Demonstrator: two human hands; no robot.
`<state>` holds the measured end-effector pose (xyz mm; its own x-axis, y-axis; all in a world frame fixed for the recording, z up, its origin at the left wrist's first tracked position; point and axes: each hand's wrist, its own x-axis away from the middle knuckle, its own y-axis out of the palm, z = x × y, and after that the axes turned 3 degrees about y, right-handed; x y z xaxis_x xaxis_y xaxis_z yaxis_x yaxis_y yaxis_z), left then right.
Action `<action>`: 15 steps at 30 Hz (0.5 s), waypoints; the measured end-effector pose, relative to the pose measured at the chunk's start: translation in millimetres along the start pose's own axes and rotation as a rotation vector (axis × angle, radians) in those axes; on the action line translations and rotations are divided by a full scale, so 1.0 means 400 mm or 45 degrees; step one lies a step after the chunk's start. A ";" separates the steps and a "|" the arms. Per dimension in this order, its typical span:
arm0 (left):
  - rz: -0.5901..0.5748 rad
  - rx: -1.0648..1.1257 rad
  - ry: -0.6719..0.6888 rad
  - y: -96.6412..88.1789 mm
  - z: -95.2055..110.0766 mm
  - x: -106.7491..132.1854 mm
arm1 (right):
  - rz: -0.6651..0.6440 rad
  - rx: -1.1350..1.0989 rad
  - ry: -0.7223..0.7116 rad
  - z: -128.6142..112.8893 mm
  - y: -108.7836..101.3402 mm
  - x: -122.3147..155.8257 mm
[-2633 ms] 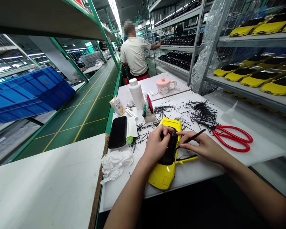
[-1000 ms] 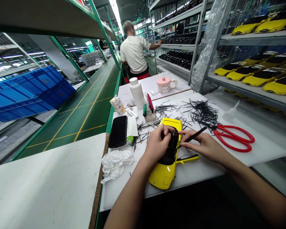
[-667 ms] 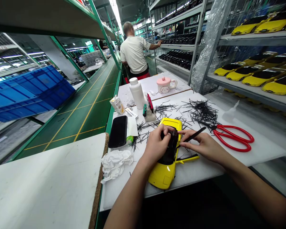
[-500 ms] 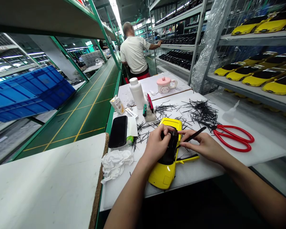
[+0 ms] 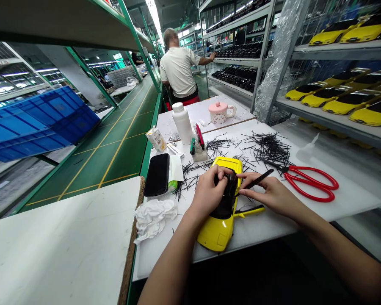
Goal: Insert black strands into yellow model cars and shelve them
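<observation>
A yellow model car (image 5: 216,233) with a black roof rests on the white foam-topped table, its side door (image 5: 252,211) swung out to the right. Across the roof lies my left hand (image 5: 211,186), fingers curled and closed on the car's body. At the door opening, my right hand (image 5: 266,190) pinches a thin black stick-like tool (image 5: 259,178), whose lower end reaches the car's side. The exact contact point is hidden by the fingers. Loose black strips (image 5: 269,146) lie beyond the car, and red-handled scissors (image 5: 314,183) lie right of my right hand.
Left of the car are a phone (image 5: 157,175) and crumpled tissue (image 5: 155,218). Behind stand a white bottle (image 5: 182,125), a pen holder (image 5: 199,156), a drink carton (image 5: 156,139) and a pink-lidded mug (image 5: 218,114). A conveyor (image 5: 114,144) runs left; shelves of model cars (image 5: 336,99) stand right. A person (image 5: 179,70) stands ahead.
Almost nothing differs. The view has shifted very slightly, while both hands, the car and the black tool keep nearly the same positions.
</observation>
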<state>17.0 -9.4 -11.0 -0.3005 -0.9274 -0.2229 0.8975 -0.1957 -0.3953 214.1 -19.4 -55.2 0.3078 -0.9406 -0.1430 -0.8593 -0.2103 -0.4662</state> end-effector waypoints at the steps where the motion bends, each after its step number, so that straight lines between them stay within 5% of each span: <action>1: 0.000 -0.004 -0.002 0.000 0.000 0.000 | 0.004 0.008 0.000 -0.001 0.001 0.000; 15: 0.010 -0.037 -0.037 0.007 -0.009 -0.004 | 0.133 0.308 -0.248 -0.072 0.038 0.010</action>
<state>18.8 -7.4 -15.2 -0.2838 -0.9377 -0.2004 0.8899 -0.1797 -0.4193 190.7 -34.1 -37.6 0.3154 -0.8804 -0.3542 -0.7758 -0.0242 -0.6305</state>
